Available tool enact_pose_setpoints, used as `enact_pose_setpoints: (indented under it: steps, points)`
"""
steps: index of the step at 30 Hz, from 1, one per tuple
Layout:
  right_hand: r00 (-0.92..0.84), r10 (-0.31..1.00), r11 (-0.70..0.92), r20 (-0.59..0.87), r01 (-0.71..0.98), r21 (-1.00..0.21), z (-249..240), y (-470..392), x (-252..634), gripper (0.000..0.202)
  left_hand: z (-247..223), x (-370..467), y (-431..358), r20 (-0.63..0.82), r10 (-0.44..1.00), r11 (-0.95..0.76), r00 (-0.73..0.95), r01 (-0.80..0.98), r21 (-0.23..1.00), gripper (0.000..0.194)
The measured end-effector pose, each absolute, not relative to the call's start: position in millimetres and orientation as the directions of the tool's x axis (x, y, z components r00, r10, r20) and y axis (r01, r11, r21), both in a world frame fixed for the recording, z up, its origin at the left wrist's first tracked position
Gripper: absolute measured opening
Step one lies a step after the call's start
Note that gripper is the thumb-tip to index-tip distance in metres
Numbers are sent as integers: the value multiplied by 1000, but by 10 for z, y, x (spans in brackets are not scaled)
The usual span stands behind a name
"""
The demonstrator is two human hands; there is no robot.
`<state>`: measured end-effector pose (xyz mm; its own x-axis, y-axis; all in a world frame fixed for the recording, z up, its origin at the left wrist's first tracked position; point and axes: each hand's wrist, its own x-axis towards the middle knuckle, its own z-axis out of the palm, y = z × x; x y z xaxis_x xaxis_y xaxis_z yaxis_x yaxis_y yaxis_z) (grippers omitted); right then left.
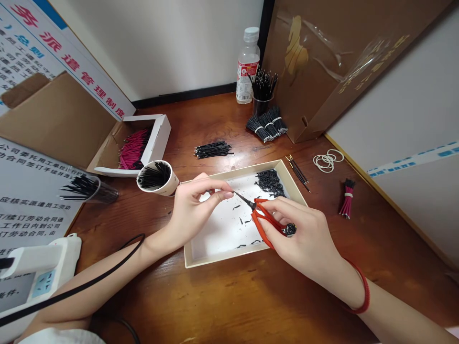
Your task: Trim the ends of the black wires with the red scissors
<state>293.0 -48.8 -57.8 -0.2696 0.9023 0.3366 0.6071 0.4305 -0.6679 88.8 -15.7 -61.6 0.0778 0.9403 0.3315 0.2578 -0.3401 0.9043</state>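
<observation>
Some dark wire (211, 192), mostly hidden and hard to make out, was held in the pinching left hand (193, 208) at mid-frame; red-handled cutters (260, 231) were gripped by the right hand (304, 236), above the tray (215, 231). Tabletop (222, 298) was exposed at lower centre. The tray's upper-left corner was crowded by a white cup (169, 188); black wires (213, 150) were laid beyond.

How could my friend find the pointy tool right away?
On the brown wooden table, find the shallow tray near the middle. Over it, the right hand grips the tool. Bright orange-red handles set it apart from the small black pieces in the tray.
</observation>
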Motion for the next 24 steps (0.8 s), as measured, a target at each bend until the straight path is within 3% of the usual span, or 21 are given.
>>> enact_pose_setpoints:
  steps: [24]
  points:
    - [-231,915,399,329,625,-671,-560,-487,2901,4,-606,896,-152,321,943,-331,81,259,907,12]
